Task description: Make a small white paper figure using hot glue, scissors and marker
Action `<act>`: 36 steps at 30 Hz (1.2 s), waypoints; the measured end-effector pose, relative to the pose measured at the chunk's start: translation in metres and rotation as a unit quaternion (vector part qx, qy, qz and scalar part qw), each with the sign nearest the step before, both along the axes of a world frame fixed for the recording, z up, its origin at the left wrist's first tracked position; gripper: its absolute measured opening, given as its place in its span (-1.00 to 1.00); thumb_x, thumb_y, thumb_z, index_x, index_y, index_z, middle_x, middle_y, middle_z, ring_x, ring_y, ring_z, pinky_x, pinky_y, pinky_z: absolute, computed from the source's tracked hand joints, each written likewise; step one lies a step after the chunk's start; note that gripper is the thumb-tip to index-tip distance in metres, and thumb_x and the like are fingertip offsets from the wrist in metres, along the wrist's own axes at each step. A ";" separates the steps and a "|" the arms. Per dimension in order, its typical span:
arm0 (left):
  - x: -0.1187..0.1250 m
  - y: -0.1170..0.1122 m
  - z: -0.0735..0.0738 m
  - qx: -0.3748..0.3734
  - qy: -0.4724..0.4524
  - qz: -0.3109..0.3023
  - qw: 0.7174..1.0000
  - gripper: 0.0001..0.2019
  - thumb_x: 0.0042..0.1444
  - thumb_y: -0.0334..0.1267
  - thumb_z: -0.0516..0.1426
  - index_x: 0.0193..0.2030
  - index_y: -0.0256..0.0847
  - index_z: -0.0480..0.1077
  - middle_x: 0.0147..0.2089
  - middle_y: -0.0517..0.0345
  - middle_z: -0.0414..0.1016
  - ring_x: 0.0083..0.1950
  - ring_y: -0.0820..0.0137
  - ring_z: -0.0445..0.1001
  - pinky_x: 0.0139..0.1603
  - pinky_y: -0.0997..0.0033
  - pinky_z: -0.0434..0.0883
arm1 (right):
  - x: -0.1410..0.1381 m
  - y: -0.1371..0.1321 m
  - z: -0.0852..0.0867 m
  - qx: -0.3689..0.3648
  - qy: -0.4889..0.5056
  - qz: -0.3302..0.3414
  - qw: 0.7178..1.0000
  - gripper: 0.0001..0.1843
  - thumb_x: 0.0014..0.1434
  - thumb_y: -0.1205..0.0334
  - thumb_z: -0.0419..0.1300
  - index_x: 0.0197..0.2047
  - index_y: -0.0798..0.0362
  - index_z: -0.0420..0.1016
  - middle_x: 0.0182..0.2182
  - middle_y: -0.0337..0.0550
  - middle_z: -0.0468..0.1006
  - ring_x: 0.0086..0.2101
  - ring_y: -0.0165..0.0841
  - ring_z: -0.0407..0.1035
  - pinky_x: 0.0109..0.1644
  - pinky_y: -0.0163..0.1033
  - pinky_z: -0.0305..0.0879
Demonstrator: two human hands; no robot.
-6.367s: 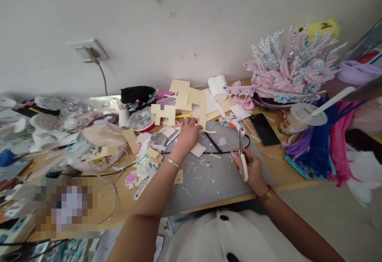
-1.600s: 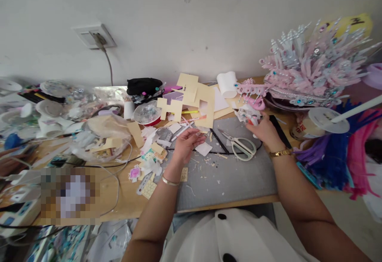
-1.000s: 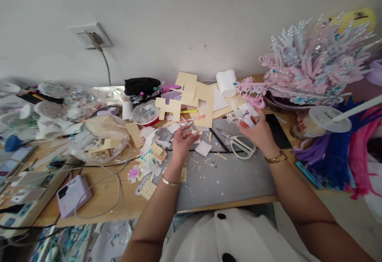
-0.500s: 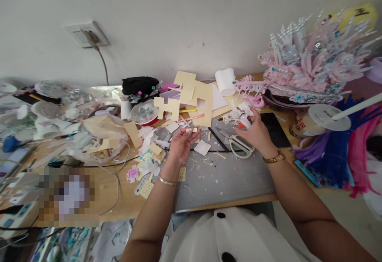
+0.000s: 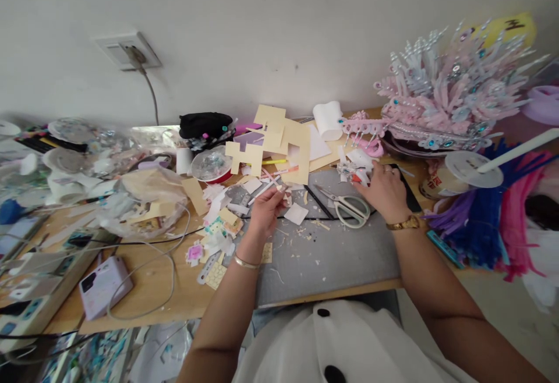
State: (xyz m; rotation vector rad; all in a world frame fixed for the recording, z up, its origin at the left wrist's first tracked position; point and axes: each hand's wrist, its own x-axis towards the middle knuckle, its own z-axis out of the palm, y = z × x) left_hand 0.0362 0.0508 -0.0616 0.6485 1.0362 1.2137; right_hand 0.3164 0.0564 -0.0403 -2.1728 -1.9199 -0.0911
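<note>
My left hand (image 5: 267, 211) pinches a small cream card piece (image 5: 286, 197) above the grey cutting mat (image 5: 332, 261). Over at the mat's right side, my right hand (image 5: 382, 191) lies with thumb and fingers apart around a white tool with an orange part (image 5: 357, 178), which looks like a hot glue gun. My hand partly hides this tool. White-handled scissors (image 5: 354, 211) rest on the mat between my hands, close to my right thumb. A square of white paper (image 5: 296, 214) sits just right of my left hand, among small scraps.
Cut cream card sheets (image 5: 299, 138) are stacked behind. A pile of pink and silver beaded headpieces (image 5: 454, 92) stands at back right, beside a lidded drink cup (image 5: 463, 173) and pipe cleaners (image 5: 480, 220). Left lie a plastic bag (image 5: 144, 202), cables and a lilac device (image 5: 106, 287).
My left hand has turned and tipped the card piece downward. My right hand has lowered and flattened, shifting slightly right, and the white tool now lies lower by the scraps.
</note>
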 end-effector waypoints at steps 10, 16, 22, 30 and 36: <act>-0.031 0.015 0.003 0.049 0.001 0.148 0.988 -0.68 -0.19 -0.32 0.36 -0.29 -0.15 0.37 -0.41 0.28 0.55 -0.58 0.61 0.30 -0.50 0.58 0.25 | -0.016 -0.042 -0.008 -0.160 0.011 0.190 0.969 -0.40 -0.03 0.36 0.22 0.14 0.18 0.34 -0.08 0.18 0.57 -0.05 -0.03 0.47 0.02 -0.09 0.34; -0.032 0.015 0.006 0.030 -0.019 0.127 0.991 -0.54 -0.30 -0.32 0.42 -0.36 -0.12 0.22 -0.56 0.43 0.40 -0.60 0.57 0.35 -0.54 0.61 0.25 | -0.016 -0.027 0.004 -0.233 0.051 0.150 0.959 -0.14 -0.10 0.40 0.23 0.31 0.33 0.18 -0.22 0.16 0.62 -0.24 -0.10 0.52 -0.23 -0.21 0.31; -0.025 0.010 0.010 0.037 -0.021 0.052 0.998 -0.53 -0.40 -0.24 0.49 -0.43 -0.20 0.30 -0.57 0.39 0.41 -0.59 0.61 0.36 -0.53 0.64 0.32 | 0.011 -0.011 -0.004 -0.300 0.330 0.132 0.885 -0.10 -0.15 0.39 0.19 0.33 0.16 0.14 -0.38 -0.18 0.61 -0.42 -0.30 0.47 -0.43 -0.33 0.26; -0.020 0.005 0.007 0.048 0.037 -0.014 0.998 -0.62 -0.27 -0.06 0.46 -0.39 -0.28 0.54 -0.47 0.14 0.57 -0.51 0.51 0.48 -0.49 0.56 0.40 | -0.015 -0.028 -0.007 -0.212 0.568 0.171 0.777 -0.22 -0.15 0.05 0.39 0.16 -0.01 0.32 -0.35 -0.24 0.48 -0.36 -0.32 0.45 -0.29 -0.17 0.48; -0.017 0.001 0.008 0.008 0.081 -0.096 0.992 -0.60 -0.33 -0.02 0.48 -0.43 -0.26 0.58 -0.45 0.04 0.62 -0.55 0.37 0.53 -0.57 0.48 0.44 | -0.036 -0.031 0.003 -0.175 0.518 0.223 0.807 -0.37 -0.06 -0.12 0.39 0.01 0.03 0.42 -0.35 -0.16 0.54 -0.38 -0.27 0.46 -0.29 -0.16 0.47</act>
